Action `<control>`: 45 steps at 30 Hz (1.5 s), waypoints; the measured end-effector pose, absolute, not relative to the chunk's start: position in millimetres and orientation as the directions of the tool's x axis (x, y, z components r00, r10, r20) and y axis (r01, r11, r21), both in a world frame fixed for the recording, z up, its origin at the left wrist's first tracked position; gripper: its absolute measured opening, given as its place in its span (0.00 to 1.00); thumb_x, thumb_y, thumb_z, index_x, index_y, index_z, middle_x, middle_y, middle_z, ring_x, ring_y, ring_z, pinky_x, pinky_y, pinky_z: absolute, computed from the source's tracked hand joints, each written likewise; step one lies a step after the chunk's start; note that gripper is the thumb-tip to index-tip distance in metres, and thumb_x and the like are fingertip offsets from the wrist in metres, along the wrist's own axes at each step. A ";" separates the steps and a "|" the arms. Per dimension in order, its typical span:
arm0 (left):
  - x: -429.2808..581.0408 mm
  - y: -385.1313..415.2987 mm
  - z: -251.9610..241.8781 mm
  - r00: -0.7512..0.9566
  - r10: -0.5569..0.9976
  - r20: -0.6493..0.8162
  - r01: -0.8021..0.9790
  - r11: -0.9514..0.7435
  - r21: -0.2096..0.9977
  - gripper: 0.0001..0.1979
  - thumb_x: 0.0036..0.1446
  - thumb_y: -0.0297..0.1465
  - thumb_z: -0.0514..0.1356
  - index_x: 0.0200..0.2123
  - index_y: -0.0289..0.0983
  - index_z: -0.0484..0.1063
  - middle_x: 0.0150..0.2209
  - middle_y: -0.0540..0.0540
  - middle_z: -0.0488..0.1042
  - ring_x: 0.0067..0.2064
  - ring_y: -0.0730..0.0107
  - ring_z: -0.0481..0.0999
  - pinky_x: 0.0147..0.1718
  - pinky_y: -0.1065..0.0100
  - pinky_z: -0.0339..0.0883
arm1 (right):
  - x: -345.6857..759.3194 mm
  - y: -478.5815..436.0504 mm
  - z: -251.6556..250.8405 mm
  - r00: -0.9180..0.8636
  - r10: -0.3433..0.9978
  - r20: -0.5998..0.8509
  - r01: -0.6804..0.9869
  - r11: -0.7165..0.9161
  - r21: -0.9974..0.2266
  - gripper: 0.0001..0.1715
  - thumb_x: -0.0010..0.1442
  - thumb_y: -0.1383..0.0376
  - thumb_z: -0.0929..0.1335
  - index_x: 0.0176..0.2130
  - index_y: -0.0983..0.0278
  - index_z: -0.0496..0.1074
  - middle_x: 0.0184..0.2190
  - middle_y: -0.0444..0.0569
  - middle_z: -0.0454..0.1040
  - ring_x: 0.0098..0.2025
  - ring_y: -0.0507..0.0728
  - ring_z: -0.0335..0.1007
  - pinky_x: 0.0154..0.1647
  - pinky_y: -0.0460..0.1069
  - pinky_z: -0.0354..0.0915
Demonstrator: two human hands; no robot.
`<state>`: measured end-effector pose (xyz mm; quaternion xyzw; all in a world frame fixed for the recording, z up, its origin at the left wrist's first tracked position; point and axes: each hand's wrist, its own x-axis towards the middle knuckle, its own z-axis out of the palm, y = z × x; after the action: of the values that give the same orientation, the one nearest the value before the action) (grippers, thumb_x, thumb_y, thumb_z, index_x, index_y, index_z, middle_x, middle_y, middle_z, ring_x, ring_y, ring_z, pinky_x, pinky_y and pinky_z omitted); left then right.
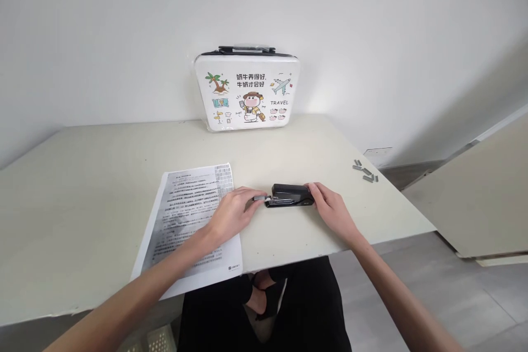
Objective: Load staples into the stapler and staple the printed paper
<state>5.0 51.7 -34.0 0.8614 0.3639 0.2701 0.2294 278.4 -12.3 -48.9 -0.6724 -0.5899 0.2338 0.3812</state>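
Note:
A black stapler (291, 196) lies on the table between my hands, its top arm lifted so that the metal staple channel shows. My right hand (332, 209) grips its right end, with thumb and fingers around the black body. At the stapler's left end my left hand (237, 212) pinches a small grey staple strip (259, 198) against the mouth of the channel; the fingertips partly hide it. Beneath my left hand and forearm are printed sheets of paper (185, 214), close to the table's front edge.
Several loose staple strips (366, 171) lie near the right edge of the table (103, 176). A white case with cartoon prints (249, 93) stands upright at the back against the wall. Right of the table a pale panel (487, 192) rises above the floor.

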 end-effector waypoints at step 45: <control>-9.3 47.3 -47.1 0.568 0.603 0.560 0.546 -0.785 0.292 0.08 0.73 0.33 0.60 0.47 0.42 0.80 0.45 0.50 0.85 0.47 0.60 0.83 0.50 0.56 0.72 | 281.0 -13.3 -52.8 0.203 0.974 0.099 0.594 -0.042 -0.803 0.31 0.74 0.44 0.57 0.50 0.58 0.79 0.29 0.46 0.74 0.33 0.58 0.68 0.39 0.51 0.63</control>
<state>-9.3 47.3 -47.1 0.8843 0.3251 0.3325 0.0428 281.0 -13.3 -52.8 -0.6770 -0.5792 0.2507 0.3786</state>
